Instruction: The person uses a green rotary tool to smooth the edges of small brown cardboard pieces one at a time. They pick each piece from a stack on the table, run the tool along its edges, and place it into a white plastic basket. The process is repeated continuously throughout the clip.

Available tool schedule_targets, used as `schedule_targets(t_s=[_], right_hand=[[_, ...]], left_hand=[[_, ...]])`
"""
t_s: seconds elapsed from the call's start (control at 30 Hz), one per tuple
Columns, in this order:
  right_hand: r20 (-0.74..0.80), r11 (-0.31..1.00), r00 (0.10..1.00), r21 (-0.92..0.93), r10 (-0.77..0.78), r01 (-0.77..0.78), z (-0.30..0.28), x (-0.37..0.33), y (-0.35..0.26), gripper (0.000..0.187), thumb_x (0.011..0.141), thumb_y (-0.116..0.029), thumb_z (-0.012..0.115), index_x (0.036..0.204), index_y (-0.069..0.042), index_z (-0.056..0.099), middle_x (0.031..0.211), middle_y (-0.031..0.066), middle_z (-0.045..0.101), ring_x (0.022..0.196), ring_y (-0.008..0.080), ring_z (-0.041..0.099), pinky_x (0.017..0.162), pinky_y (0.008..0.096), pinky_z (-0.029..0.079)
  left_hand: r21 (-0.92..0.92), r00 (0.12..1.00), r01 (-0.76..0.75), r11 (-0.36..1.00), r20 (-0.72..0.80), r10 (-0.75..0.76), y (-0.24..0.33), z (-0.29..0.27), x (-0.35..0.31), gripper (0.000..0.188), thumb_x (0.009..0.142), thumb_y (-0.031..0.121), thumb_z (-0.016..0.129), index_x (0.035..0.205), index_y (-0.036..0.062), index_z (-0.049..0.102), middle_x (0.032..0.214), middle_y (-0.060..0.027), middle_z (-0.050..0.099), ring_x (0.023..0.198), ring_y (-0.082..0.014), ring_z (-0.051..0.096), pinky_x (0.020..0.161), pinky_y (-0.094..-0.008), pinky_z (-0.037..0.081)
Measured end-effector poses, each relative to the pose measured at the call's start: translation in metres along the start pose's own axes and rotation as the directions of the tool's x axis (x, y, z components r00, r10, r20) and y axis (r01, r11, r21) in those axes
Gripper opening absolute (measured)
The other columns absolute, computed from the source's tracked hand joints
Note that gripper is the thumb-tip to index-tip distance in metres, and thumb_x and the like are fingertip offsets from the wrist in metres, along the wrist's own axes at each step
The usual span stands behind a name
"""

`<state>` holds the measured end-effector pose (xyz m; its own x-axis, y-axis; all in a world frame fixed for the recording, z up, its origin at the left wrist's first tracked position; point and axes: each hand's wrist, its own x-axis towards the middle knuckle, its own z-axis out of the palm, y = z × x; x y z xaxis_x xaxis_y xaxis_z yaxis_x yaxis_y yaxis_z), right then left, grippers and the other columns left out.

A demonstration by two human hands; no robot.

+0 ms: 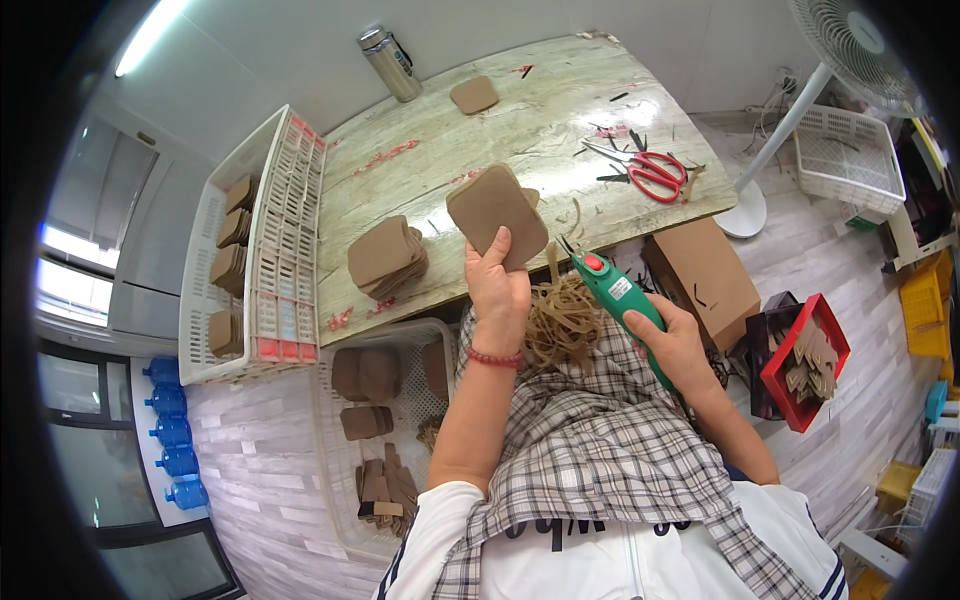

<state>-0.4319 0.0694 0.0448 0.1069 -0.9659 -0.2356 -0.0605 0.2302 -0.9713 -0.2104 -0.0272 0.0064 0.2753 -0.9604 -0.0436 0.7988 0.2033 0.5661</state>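
Note:
My left hand grips a brown rounded-square piece by its lower edge, thumb on the near face. Its material cannot be told for sure, and part of another layer shows behind its right edge. In my right hand is a green handheld electric cutter with a red button. The cutter's narrow pronged tip points at the piece's right side, a little apart from it. A stack of similar brown pieces lies on the table left of my left hand. Thin brown strips heap on my lap below.
The table holds red-handled scissors, dark scraps, a single brown piece and a steel flask. White crates with brown stacks stand left and below. To the right are a cardboard box, a red tray and a fan.

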Motion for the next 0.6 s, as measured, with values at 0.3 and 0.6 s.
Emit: schedule_targets(t_s=[0.3,0.6], right_hand=[[0.007,1.0,1.0,0.017,-0.025,0.025,0.003,-0.004,-0.009,0.034,0.09,-0.025,0.068,0.109,0.002,0.063,0.07,-0.0004,0.058,0.058,0.005,0.051,0.054,0.022,0.045],[-0.008,0.998,0.998,0.028,-0.056,0.057,0.002,-0.002,-0.013,0.035,0.09,-0.027,0.068,0.109,0.002,0.063,0.072,-0.0001,0.058,0.058,0.0051,0.051,0.053,0.0211,0.044]], left_hand=[[-0.198,0.996,0.07,0.978,-0.039,-0.08,-0.011,0.003,-0.007,0.045,0.088,-0.007,0.059,0.129,0.0071,0.049,0.126,-0.0068,0.057,0.117,-0.0241,0.055,0.104,-0.0396,0.046],[-0.186,0.986,0.147,0.972,-0.047,-0.158,-0.021,0.007,-0.021,0.048,0.088,-0.007,0.059,0.132,0.0093,0.046,0.126,-0.0067,0.056,0.116,-0.0239,0.055,0.102,-0.0394,0.046]])
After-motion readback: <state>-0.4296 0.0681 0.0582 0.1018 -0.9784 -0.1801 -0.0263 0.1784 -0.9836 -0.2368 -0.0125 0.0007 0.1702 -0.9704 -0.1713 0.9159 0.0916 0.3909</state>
